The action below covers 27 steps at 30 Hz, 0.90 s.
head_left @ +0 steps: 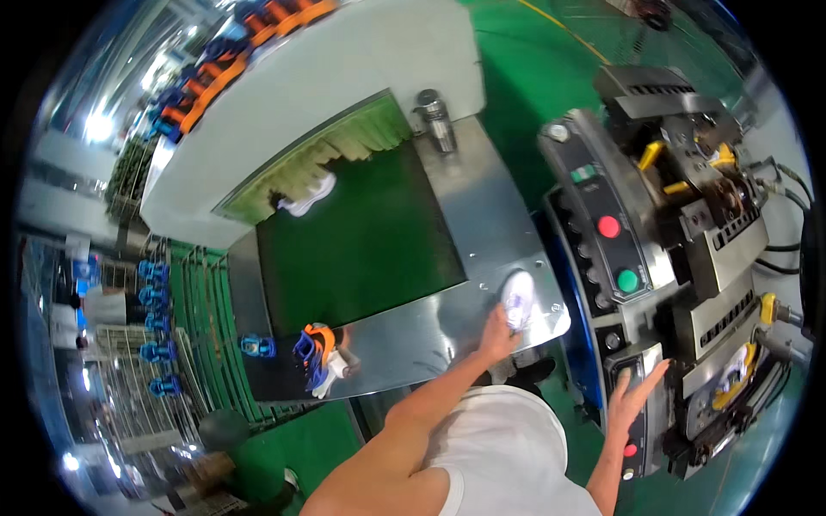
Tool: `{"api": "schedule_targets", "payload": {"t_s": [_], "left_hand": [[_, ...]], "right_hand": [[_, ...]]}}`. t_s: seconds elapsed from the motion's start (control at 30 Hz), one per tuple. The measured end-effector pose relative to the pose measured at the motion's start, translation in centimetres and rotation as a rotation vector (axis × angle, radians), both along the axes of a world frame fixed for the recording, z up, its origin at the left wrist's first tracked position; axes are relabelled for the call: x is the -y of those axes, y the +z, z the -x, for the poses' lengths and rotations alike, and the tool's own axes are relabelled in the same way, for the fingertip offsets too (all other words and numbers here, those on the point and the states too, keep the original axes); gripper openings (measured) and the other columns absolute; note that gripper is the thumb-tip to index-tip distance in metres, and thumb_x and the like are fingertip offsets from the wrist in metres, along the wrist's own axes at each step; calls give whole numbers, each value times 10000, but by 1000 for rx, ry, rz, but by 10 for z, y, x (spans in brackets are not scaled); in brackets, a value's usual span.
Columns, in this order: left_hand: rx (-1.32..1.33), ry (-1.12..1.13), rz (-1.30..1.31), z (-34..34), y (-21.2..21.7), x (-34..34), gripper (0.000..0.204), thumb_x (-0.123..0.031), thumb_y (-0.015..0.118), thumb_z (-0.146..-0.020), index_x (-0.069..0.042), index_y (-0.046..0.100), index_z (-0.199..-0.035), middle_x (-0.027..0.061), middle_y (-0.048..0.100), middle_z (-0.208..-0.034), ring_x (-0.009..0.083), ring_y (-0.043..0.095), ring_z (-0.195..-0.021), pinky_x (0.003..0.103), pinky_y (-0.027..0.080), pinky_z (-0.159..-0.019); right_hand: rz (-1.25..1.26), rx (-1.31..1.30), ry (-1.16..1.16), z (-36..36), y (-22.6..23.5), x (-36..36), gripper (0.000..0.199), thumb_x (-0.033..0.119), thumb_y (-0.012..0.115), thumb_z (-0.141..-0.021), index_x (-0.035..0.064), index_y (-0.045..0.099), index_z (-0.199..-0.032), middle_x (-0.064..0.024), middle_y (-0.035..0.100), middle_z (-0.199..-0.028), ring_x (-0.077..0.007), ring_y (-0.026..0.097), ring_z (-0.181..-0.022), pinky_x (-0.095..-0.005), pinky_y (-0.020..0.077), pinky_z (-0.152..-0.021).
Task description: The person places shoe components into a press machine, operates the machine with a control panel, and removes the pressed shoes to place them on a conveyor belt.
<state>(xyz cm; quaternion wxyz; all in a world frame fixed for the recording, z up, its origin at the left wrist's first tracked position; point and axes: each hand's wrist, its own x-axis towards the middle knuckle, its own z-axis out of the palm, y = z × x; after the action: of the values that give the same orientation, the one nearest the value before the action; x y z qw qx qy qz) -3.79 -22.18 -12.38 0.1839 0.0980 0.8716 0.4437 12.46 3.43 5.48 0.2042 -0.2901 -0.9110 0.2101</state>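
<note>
A white shoe with a faint purple tint rests at the right corner of a steel table. My left hand grips it at its near end, and part of that grip is hidden. Over the lower control panel of the machine at right, my right hand is open, thumb and fingers apart, holding nothing. Whether it touches the panel I cannot tell. Another white shoe sits in the machine's near station, close to yellow parts.
A green conveyor belt runs under a fringed curtain, where a white shoe lies. Nearby are a steel flask, an orange-and-blue object and a blue piece. The machine's upper panel carries red and green buttons.
</note>
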Motion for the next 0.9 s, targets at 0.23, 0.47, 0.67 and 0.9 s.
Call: {"api": "schedule_targets", "payload": {"t_s": [0.23,0.47,0.67,0.9], "left_hand": [[214,-330,-91,40,10,75,902,-386,738,-817,43,254,-1446,323,349,-1430,404,348,-1361,456,263,-1158],[-195,159,112,241,-29,296,400,-21,585,-833,5,536,-1229,241,546,-1229,420,485,-1195,476,393,-1010],[-439,166,644,445,58,482,481,-31,676,-764,-32,568,-1232,197,533,-1310,431,446,-1220,467,379,-1050],[-212,19,1064,515,-76,550,549,-311,709,-807,-65,584,-1282,177,661,-1141,309,608,-1122,422,427,-1028]], "right_hand": [[-148,413,73,-23,-48,4,986,95,751,-781,-52,112,-1516,-298,80,-1575,-446,65,-1467,-503,98,-1188],[-70,512,-19,-127,-48,73,636,153,611,-900,-52,352,-1444,-295,375,-1472,-411,357,-1384,-436,258,-1157],[327,906,-293,-168,-67,133,584,244,632,-882,-69,451,-1340,-287,487,-1345,-399,472,-1247,-431,362,-1043],[499,962,-340,-208,-51,106,573,350,657,-861,-89,566,-1219,-278,619,-1196,-385,607,-1086,-425,482,-911]]}}
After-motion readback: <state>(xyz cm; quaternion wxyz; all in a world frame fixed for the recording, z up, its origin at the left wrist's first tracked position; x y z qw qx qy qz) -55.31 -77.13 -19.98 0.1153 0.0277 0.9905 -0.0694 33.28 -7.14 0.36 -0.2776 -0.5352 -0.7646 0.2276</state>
